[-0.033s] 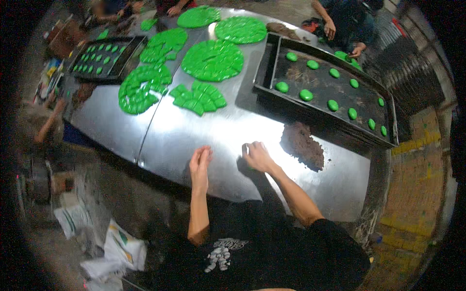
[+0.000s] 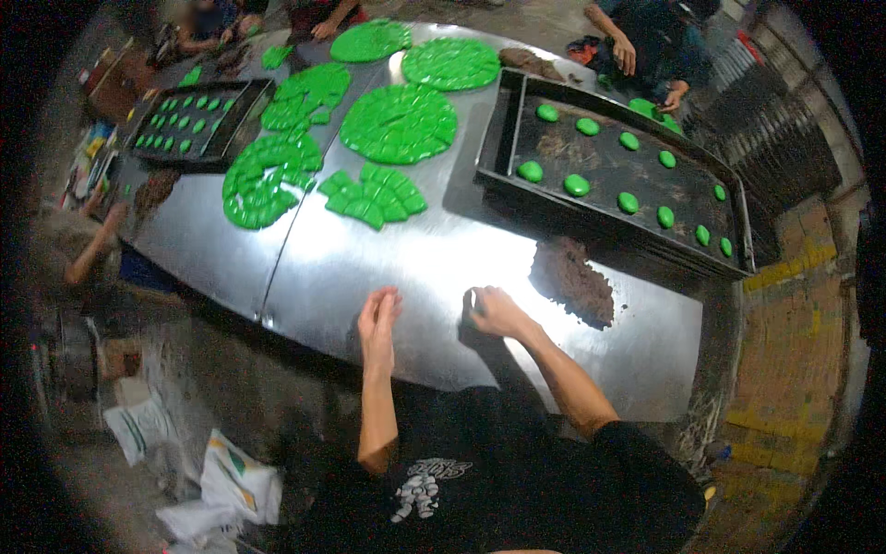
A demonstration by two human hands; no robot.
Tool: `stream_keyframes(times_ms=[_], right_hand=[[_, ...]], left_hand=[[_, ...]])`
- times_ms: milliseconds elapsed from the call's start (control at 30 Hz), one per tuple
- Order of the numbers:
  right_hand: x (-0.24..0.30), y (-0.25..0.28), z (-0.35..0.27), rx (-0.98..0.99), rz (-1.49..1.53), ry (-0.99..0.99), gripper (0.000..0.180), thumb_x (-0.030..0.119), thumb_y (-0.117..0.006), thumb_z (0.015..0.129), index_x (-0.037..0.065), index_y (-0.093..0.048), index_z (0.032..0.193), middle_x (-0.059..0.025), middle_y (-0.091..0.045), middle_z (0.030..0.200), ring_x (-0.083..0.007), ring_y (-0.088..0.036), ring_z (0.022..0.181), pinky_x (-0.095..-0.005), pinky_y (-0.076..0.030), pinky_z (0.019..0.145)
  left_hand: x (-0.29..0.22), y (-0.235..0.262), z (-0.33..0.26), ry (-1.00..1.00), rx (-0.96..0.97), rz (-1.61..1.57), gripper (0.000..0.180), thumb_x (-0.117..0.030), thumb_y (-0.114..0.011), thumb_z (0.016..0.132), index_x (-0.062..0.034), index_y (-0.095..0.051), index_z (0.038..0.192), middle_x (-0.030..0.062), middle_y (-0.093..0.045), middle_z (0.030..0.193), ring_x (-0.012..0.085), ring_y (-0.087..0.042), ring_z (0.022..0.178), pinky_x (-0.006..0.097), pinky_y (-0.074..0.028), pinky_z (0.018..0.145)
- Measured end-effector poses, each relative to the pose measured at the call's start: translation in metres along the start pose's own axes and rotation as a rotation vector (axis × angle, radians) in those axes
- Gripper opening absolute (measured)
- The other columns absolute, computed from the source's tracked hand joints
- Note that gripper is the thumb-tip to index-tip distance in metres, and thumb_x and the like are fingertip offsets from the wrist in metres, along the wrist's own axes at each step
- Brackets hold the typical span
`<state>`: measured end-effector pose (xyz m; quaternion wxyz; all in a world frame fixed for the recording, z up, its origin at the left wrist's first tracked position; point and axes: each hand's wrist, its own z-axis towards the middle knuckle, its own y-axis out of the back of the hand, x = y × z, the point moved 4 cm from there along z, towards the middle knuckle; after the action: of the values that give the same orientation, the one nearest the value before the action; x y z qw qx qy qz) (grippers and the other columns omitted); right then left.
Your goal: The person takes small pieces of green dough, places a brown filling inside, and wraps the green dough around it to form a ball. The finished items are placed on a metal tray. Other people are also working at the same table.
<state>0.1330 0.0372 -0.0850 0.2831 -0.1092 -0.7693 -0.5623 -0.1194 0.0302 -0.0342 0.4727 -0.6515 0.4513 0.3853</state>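
My right hand (image 2: 501,312), curled, contents hidden, shifts toward the brown heap (image 2: 574,282) at 2 o'clock; left hand (image 2: 377,321) stays half-open.

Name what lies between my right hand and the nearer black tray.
In the head view, a crumbly brown heap lies between your right hand and that tray.
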Motion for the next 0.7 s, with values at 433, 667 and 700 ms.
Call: stream_keyframes(times_ms=[433,667,700], right_hand=[[-0.063,0.281,0.06,-0.698,0.203,-0.01,0.034,0.019,-0.068,0.088,0.0,-0.064,0.116,-0.0141,-0.071,0.107,-0.0221,-0.067,0.1,-0.038,-0.053,0.087],[-0.16,0.286,0.156,-0.559,-0.261,-0.124,0.03,0.017,-0.07,0.086,0.001,-0.067,0.111,-0.0188,-0.065,0.115,-0.0368,-0.065,0.105,-0.0444,-0.052,0.089],[-0.148,0.284,0.155,-0.712,-0.192,-0.005,0.029,0.014,-0.07,0.086,0.002,-0.068,0.111,-0.0187,-0.065,0.114,-0.0361,-0.065,0.105,-0.0435,-0.052,0.088]], left_hand=[[0.005,0.036,0.069,0.049,-0.203,0.465,0.037,-0.029,-0.065,0.096,-0.0023,-0.063,0.122,0.0152,-0.059,0.13,0.0283,-0.056,0.119,0.044,-0.043,0.103],[0.026,0.069,0.214,-0.305,-0.354,1.078,0.048,-0.039,-0.068,0.086,-0.015,-0.064,0.127,0.0187,-0.048,0.135,0.0407,-0.04,0.125,0.055,-0.034,0.105],[0.024,0.076,0.232,-0.278,-0.409,1.128,0.047,-0.04,-0.067,0.086,-0.0174,-0.064,0.127,0.0184,-0.048,0.135,0.0415,-0.04,0.125,0.056,-0.035,0.104]])
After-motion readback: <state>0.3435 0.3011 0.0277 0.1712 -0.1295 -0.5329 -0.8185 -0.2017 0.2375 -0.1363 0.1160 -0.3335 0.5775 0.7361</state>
